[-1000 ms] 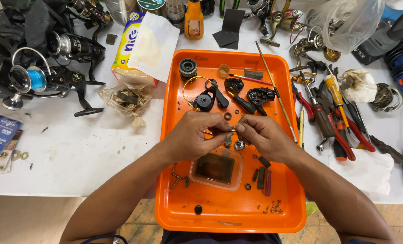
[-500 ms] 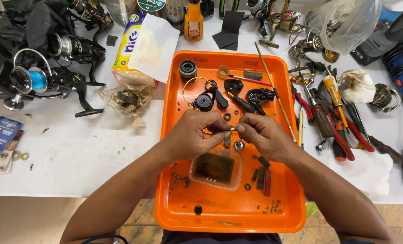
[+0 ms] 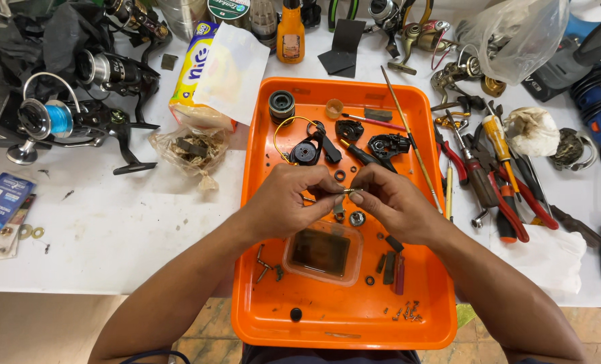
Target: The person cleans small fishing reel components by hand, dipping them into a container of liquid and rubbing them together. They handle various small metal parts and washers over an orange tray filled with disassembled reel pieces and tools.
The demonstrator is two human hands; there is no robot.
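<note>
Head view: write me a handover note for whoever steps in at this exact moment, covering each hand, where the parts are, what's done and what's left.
Left hand: fingertips pinched on one end of a small metal pin, above the orange tray.
Right hand: fingertips on the pin's other end.
Parts: black reel pieces, a spool, washers and screws lie loose in the tray. A clear tub of dark liquid sits just below the hands. Pliers and screwdrivers lie right of the tray, whole fishing reels on the left.
Done: one reel is in pieces.
Left: the pin is still in hand, and the loose parts remain unassembled.
</note>
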